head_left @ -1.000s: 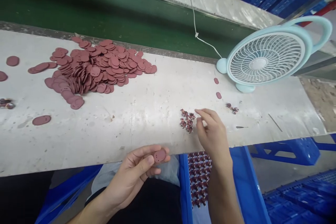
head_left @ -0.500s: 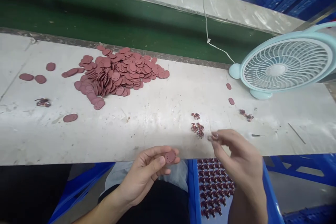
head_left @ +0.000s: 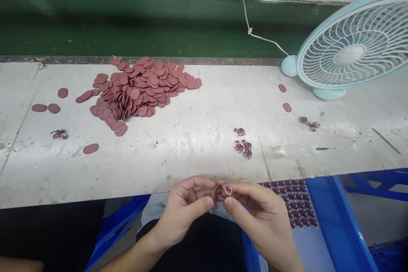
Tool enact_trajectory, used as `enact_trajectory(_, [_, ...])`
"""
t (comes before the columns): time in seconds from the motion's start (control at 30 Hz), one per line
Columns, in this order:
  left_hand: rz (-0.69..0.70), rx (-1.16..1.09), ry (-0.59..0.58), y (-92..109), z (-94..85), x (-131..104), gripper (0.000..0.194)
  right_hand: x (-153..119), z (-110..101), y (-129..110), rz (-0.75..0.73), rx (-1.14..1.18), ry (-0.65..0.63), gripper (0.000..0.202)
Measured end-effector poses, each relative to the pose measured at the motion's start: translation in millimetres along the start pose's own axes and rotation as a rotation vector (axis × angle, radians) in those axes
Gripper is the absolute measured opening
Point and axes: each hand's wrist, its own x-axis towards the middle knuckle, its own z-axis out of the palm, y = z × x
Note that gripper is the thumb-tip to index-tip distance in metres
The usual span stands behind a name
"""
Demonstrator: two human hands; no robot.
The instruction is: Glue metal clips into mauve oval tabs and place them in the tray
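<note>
Holding two parts close together at the near edge of the table (head_left: 204, 123). Left hand (head_left: 183, 208) has its fingers pinched on a reddish oval (head_left: 215, 195), tilted nearly edge-on. Right hand (head_left: 263, 214) has its fingers closed on a small brown piece (head_left: 227, 191), right beside the oval. Can't tell if the parts are joined; fingers hide the contact. Small cluster (head_left: 245, 148) of similar pieces lies on the table just beyond the hands. Big pile of ovals (head_left: 137, 89) sits far left, a few loose ones around it. Fan (head_left: 350, 53) stands at far right. Blue box (head_left: 346, 221) below the table edge, beside the right hand, holds rows of pieces (head_left: 298, 202).
</note>
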Motion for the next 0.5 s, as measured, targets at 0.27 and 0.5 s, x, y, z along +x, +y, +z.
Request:
enact_trajectory(0.27, [0.011,0.065,0.02,1.3,2.4,2.2,0.005,-0.1,0.8,-2.5,-0.059,-0.127,0.011,0.018])
enact_trajectory(0.5, [0.027,0.092,0.049,-2.2,3.9,0.9,0.009,-0.7,0.1,-5.8,0.018,-0.064,-0.005,0.015])
